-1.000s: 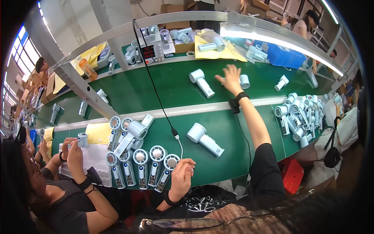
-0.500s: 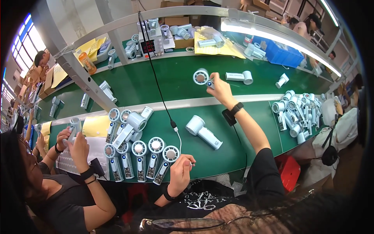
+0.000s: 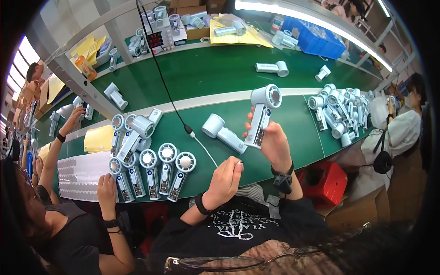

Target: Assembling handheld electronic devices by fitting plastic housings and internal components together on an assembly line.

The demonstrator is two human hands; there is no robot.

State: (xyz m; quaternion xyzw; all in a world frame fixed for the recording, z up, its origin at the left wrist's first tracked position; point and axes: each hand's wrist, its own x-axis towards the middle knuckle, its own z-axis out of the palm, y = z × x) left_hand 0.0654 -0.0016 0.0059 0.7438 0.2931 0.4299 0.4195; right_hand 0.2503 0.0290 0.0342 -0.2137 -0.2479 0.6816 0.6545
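Observation:
My right hand is wrapped round the handle of a light-blue handheld fan, held up with its round head at the top and components showing in the open lower handle. My left hand is closed in a pinch at the end of a white charging cable; its plug is hidden by the fingers. The cable hangs from a black cord. Between the cable and my right hand, another fan lies on the green bench. Left of my left hand lies a group of fans, some with lit blue displays.
A pile of fans covers the bench's right end. Beyond a pale rail runs a green belt with a few fans on it. A co-worker's hand reaches toward fans at the left. A red stool stands below the bench.
My right hand has brought the fan back from over the belt, nearer to me and more upright. The co-worker's far hand has moved out toward the belt. The view has shifted somewhat.

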